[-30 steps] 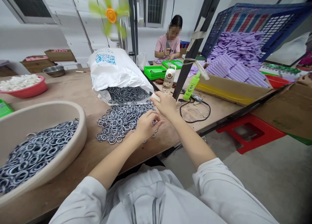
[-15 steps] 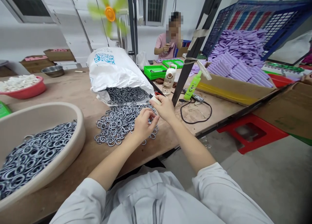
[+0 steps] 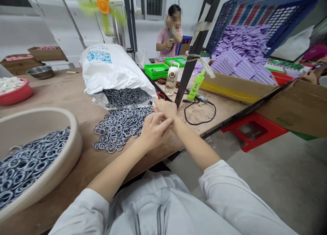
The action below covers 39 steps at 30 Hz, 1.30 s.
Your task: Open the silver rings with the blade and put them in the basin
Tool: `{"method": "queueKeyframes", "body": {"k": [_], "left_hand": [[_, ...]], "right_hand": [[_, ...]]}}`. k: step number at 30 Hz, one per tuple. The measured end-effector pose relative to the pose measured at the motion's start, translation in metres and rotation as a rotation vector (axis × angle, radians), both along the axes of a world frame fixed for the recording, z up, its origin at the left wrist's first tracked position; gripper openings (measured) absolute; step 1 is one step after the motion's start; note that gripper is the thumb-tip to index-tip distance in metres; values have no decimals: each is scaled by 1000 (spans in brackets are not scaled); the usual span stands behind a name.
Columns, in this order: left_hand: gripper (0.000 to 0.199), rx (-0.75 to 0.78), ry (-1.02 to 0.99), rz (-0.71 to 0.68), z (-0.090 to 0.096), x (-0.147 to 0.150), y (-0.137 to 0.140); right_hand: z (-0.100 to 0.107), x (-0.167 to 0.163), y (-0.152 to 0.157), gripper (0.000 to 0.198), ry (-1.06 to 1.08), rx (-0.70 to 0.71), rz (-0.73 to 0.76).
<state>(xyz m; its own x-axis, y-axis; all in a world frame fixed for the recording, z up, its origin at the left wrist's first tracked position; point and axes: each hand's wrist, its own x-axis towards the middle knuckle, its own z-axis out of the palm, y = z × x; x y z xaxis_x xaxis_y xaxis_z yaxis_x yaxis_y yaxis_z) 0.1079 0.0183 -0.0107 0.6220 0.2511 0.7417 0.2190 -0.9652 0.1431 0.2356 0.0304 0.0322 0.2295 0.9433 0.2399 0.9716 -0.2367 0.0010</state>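
My right hand (image 3: 165, 108) is closed around a small white piece with a dark tip (image 3: 153, 104), mostly hidden by the fingers; its kind I cannot make out. Just in front, my left hand (image 3: 155, 128) has its thumb and forefinger stretched out against my right wrist, and nothing shows in it. To the left of both hands a heap of grey metal-looking rings (image 3: 120, 127) lies on the table (image 3: 88, 160). The heap spills from the mouth of a white sack (image 3: 114, 69) lying on its side. More such rings fill a large beige basin (image 3: 76, 139).
A dark slanted post (image 3: 187, 69) rises beyond my right hand. Near it stand a drink bottle (image 3: 172, 79) and a bright green bottle (image 3: 196, 86), with a black cable (image 3: 214, 110). Purple pieces (image 3: 233, 66) fill a carton at right. A person (image 3: 163, 41) sits across.
My left hand has moved right onto my right wrist, its fingers straighter. The white piece is now more covered by my right hand. The whole view has shifted slightly.
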Motion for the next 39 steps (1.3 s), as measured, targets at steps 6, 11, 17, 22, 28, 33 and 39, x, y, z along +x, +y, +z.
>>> {"method": "queueKeyframes", "body": {"k": [6,11,17,22,28,33,39], "left_hand": [[18,76,32,64,-6,-7,14],[17,-92,-117,65,5,-14,35],[19,-100,-118,13,16,-24,27],[17,-134,44,-34,8,-36,13],[17,-170,166,-21,-9,-54,15],[21,-209,255,37,-23,-66,24],[22,-138,305,96,-31,-61,43]], "right_hand": [[-3,8,-3,31,-17,79,23],[5,18,-14,41,168,299,48],[54,26,-28,58,156,575,-3],[92,28,-32,67,113,642,32],[68,17,-42,66,205,601,107],[-7,13,-45,43,271,407,255],[-49,1,-48,37,481,314,243]]}}
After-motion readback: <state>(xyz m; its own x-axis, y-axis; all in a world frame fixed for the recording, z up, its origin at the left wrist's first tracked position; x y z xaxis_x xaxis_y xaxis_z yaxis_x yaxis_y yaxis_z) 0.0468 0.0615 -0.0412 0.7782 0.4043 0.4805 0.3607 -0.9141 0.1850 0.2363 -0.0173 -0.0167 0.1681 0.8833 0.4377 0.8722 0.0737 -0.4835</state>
